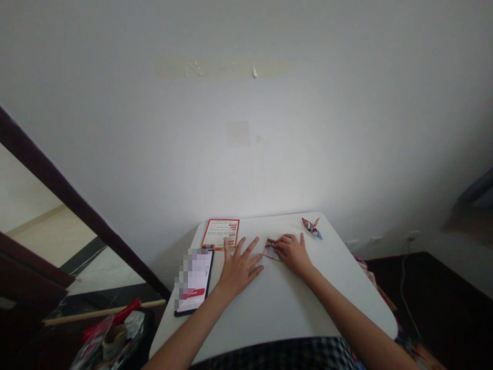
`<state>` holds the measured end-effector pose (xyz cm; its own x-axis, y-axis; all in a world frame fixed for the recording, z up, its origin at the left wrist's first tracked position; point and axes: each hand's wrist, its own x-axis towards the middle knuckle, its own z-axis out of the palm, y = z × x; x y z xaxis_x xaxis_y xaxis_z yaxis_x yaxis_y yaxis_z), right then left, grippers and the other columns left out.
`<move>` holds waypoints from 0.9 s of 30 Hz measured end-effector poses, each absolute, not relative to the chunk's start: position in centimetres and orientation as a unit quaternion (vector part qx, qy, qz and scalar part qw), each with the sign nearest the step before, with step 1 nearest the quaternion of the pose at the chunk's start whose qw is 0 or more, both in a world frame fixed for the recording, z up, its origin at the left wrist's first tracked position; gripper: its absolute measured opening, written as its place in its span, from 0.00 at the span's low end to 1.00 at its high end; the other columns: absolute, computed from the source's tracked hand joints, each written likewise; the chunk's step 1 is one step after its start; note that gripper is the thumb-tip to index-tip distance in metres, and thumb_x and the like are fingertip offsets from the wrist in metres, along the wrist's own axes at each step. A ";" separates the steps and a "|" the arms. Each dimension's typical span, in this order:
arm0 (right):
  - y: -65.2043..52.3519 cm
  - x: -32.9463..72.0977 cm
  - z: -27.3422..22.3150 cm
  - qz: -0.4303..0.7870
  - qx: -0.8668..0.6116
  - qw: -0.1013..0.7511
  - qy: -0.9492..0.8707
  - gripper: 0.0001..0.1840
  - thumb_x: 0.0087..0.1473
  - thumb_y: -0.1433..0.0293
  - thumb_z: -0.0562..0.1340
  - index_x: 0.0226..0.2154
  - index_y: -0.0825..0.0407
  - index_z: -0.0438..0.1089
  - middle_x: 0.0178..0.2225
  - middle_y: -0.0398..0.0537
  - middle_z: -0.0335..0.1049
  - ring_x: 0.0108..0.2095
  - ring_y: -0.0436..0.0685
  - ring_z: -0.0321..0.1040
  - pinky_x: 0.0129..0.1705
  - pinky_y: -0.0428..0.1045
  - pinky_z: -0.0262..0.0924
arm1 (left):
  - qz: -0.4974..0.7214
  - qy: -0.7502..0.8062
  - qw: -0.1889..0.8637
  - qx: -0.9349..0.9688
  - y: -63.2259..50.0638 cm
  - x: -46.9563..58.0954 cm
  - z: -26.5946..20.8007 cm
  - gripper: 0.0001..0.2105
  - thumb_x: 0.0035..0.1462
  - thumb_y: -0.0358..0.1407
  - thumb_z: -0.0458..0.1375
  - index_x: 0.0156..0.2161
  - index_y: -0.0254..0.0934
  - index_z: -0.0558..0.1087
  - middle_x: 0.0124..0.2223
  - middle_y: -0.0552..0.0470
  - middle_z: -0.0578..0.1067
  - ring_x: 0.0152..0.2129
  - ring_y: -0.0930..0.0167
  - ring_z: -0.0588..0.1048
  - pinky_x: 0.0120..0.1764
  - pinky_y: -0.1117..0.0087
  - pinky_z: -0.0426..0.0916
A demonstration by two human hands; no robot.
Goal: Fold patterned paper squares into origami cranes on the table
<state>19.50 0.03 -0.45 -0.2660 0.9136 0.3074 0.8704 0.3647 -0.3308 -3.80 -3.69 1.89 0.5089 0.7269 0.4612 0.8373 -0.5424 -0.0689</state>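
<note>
Right grip partly hides paper; phone screen partly blurred

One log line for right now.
left hand: spread, overlapping red-bordered card in view | right hand: fingers on patterned paper | folded paper figure: beyond right hand | phone: left of left hand

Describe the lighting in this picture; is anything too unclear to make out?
In the head view, the wall is brightest above the table, the floor at right nearly black; in that head view too, coarse blocks mask part of the dark-edged device, and the folded paper at the right hand is too small for its creases to show.
</note>
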 end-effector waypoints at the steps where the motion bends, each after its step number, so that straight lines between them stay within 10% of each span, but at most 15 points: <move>1: 0.0 19.5 -0.4 0.048 -0.560 0.229 -0.795 0.13 0.61 0.62 0.57 0.48 0.35 0.72 0.48 0.45 0.72 0.56 0.62 0.58 0.62 0.78 0.26 | -0.194 -0.454 0.146 -0.857 -3.8 -3.9 1.9 0.16 0.61 0.53 0.51 0.51 0.61 0.74 0.68 0.63 0.57 0.63 0.54 0.56 0.61 0.31 0.23; 14: 0.1 19.5 -0.4 0.059 -0.561 0.229 -0.793 0.16 0.63 0.61 0.55 0.52 0.33 0.69 0.53 0.44 0.69 0.57 0.63 0.56 0.61 0.78 0.29 | -0.240 -0.539 0.109 -0.800 -2.4 -2.7 1.0 0.18 0.63 0.48 0.50 0.54 0.52 0.73 0.67 0.51 0.60 0.60 0.57 0.62 0.62 0.32 0.33; 27: 0.5 19.8 -0.9 0.045 -0.612 0.238 -0.753 0.26 0.56 0.60 0.62 0.58 0.38 0.64 0.59 0.50 0.61 0.60 0.66 0.52 0.63 0.73 0.35 | -0.219 -0.583 0.054 -0.781 -0.2 -0.4 0.0 0.19 0.57 0.53 0.55 0.54 0.66 0.69 0.68 0.56 0.58 0.61 0.53 0.57 0.58 0.27 0.34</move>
